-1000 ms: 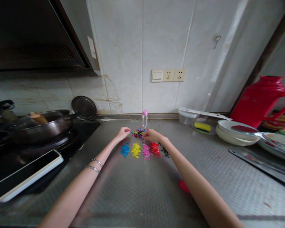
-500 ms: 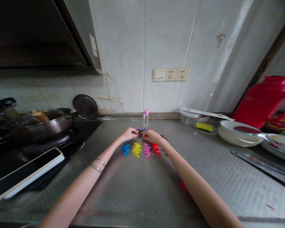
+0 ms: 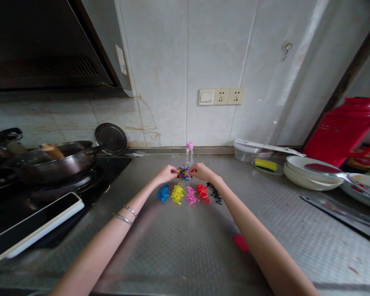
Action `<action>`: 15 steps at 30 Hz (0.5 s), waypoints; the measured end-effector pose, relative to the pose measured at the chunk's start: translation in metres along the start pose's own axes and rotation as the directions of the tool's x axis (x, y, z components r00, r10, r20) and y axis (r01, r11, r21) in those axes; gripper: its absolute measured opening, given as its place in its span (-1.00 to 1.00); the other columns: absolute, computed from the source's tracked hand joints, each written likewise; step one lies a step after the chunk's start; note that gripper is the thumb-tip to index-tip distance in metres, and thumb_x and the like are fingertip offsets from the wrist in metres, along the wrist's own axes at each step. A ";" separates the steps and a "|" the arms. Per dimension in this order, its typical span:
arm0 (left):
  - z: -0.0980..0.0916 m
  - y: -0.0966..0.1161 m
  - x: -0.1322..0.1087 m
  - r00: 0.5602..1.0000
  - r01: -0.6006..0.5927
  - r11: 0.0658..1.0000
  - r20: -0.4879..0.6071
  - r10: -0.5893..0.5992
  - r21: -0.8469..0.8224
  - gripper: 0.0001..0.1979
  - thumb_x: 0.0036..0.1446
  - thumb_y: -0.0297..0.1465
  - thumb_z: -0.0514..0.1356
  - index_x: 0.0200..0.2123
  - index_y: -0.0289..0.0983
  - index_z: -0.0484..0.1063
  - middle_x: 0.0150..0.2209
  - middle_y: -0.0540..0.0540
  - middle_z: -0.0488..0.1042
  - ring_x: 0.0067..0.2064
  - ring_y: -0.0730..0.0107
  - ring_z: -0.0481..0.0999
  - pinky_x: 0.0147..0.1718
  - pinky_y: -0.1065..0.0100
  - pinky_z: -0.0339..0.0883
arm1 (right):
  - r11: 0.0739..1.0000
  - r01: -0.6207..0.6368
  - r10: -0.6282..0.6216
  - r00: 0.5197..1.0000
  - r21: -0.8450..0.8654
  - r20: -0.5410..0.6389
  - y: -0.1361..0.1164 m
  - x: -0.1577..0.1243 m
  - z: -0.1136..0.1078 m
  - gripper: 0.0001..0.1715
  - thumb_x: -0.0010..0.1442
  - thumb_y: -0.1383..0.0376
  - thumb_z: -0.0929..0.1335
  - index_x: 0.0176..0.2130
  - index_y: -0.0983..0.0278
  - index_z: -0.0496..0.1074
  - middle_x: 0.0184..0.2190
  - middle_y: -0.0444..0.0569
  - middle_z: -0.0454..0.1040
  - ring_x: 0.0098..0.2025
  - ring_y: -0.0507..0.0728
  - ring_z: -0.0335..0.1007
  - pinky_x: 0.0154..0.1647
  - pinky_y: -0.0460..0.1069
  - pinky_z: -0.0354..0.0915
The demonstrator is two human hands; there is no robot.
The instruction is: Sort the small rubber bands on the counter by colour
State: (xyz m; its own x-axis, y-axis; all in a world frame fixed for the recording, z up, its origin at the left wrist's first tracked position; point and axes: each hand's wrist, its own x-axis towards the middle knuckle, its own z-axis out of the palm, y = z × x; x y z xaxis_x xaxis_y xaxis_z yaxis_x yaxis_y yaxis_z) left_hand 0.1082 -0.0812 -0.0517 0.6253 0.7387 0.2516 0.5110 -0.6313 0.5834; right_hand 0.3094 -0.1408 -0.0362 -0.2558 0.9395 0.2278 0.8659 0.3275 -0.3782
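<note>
A pile of mixed-colour small bands point(image 3: 184, 172) lies on the metal counter between my two hands. My left hand point(image 3: 167, 174) is closed at the pile's left edge, its fingers pinched; what they hold is too small to make out. At the right edge, my right hand point(image 3: 200, 171) has its fingers pressed together, their contents also unclear. Nearer to me lie separate heaps: blue point(image 3: 163, 193), yellow point(image 3: 178, 193), pink point(image 3: 191, 196), red point(image 3: 202, 193) and black point(image 3: 215, 193). A clear bottle with a pink cap point(image 3: 189, 153) stands behind the pile.
On the left, a pan point(image 3: 58, 162) sits on the stove beside a white-edged device point(image 3: 37, 228). Bowls point(image 3: 311, 176), a yellow sponge point(image 3: 265, 165), a clear container point(image 3: 245, 152) and a red thermos point(image 3: 342, 131) are at right. A red object point(image 3: 241, 242) lies by my right forearm.
My right hand has moved a little right and away from me, uncovering more of the mixed pile and the black heap. My left hand has barely moved.
</note>
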 end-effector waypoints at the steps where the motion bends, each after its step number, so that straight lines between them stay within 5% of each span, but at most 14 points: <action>1: -0.001 -0.002 0.000 1.000 0.019 1.000 -0.007 -0.019 0.015 -0.77 -0.11 -0.42 0.11 -0.40 -0.38 0.52 -0.41 -0.11 0.52 -0.37 0.39 0.43 -0.36 0.43 0.24 | 1.000 -0.001 0.001 1.000 0.018 0.004 0.000 -0.001 -0.004 -0.75 -0.02 0.36 0.27 -0.36 0.29 0.53 -0.44 -0.07 0.51 -0.40 0.02 0.36 -0.40 -0.17 0.18; 5: -0.001 -0.010 0.001 0.999 0.051 0.997 -0.020 -0.050 0.051 -0.76 -0.12 -0.43 0.09 -0.42 -0.38 0.52 -0.46 -0.10 0.51 -0.42 0.41 0.41 -0.39 0.43 0.23 | 0.994 -0.052 0.036 0.986 0.097 0.165 -0.003 -0.006 -0.019 -0.74 -0.06 0.36 0.28 -0.37 0.33 0.53 -0.53 -0.09 0.49 -0.52 -0.01 0.30 -0.54 -0.18 0.16; 9: 0.002 -0.013 0.000 0.998 0.063 0.997 -0.011 -0.063 0.046 -0.74 -0.13 -0.40 0.09 -0.42 -0.39 0.52 -0.48 -0.09 0.50 -0.44 0.41 0.40 -0.40 0.42 0.23 | 0.979 -0.129 0.060 0.920 0.156 0.387 -0.004 -0.009 -0.020 -0.71 -0.11 0.40 0.27 -0.37 0.29 0.52 -0.52 -0.13 0.49 -0.55 -0.04 0.29 -0.59 -0.20 0.16; 15: 0.000 -0.012 -0.001 0.997 0.075 0.996 -0.016 -0.075 0.049 -0.75 -0.14 -0.39 0.10 -0.42 -0.37 0.52 -0.48 -0.09 0.50 -0.42 0.39 0.41 -0.35 0.41 0.24 | 0.997 -0.079 0.078 0.994 0.017 0.075 0.004 -0.004 -0.003 -0.77 -0.08 0.37 0.30 -0.39 0.29 0.53 -0.46 -0.10 0.51 -0.41 0.02 0.36 -0.46 -0.19 0.17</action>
State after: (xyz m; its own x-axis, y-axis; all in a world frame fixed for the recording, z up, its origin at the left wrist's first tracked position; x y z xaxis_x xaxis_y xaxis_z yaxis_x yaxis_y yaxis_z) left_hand 0.1016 -0.0744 -0.0591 0.5761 0.7874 0.2192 0.5850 -0.5845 0.5623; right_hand 0.3155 -0.1430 -0.0359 -0.2194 0.9670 0.1297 0.8759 0.2538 -0.4104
